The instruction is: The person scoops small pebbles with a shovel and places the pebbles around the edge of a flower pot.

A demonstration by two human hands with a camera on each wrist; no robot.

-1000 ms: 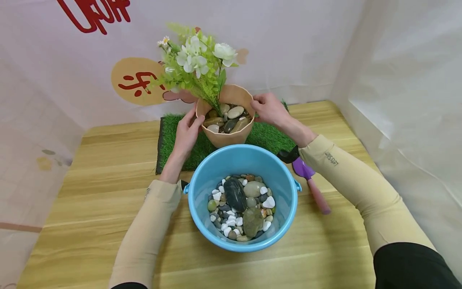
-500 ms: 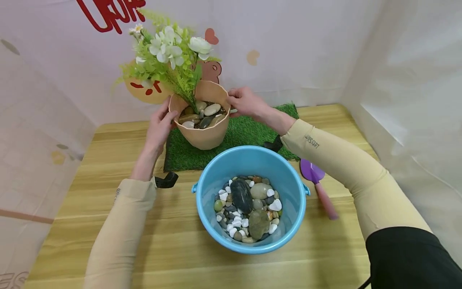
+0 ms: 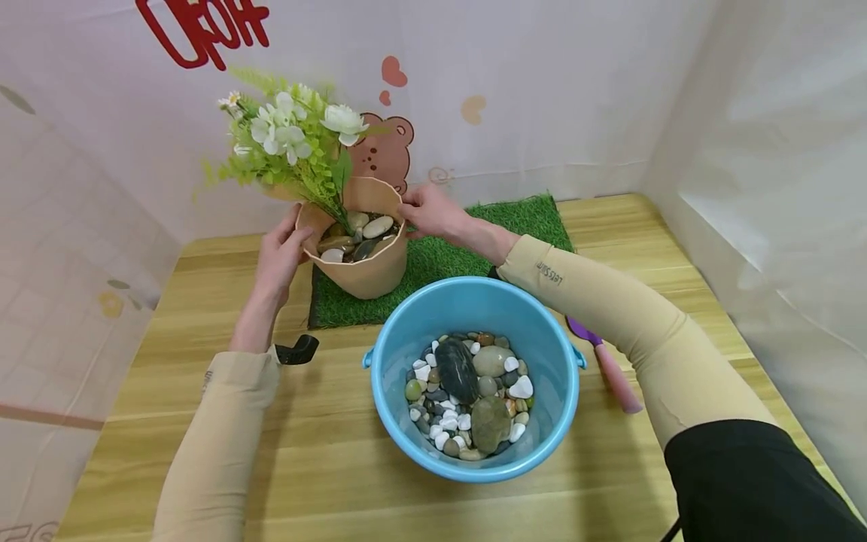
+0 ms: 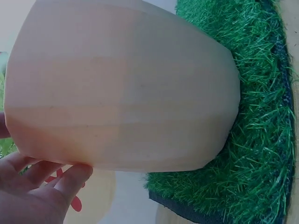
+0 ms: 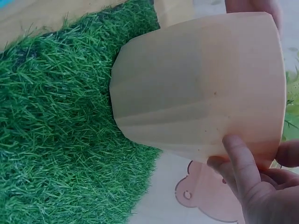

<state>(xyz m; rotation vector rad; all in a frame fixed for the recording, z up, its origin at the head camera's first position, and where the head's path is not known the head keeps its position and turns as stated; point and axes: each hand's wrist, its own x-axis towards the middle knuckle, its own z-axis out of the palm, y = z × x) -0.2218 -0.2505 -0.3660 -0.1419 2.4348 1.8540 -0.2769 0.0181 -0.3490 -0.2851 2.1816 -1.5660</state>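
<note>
A peach-coloured flower pot (image 3: 369, 278) stands on the left part of the green turf mat (image 3: 440, 260), its base against the grass in both wrist views. Inside it are several smooth stones (image 3: 378, 226) and a leaning bunch of white flowers (image 3: 278, 132) with green leaves. My left hand (image 3: 278, 256) grips the pot's left rim between thumb and fingers. On the opposite side, my right hand (image 3: 436, 214) pinches the right rim, with fingertips (image 5: 233, 142) against the outer wall.
In front of the mat stands a blue bucket (image 3: 569, 406) with dark, grey and white stones in it. A purple trowel with a pink handle (image 3: 618, 380) lies to its right, partly behind the bucket and right sleeve. A printed cloth wall (image 3: 542, 90) rises behind the wooden table (image 3: 339, 482).
Both hands have shifted the flower pot leftward along the mat, and more turf shows to its right. The head view has also turned a little. Bucket and trowel stay put.
</note>
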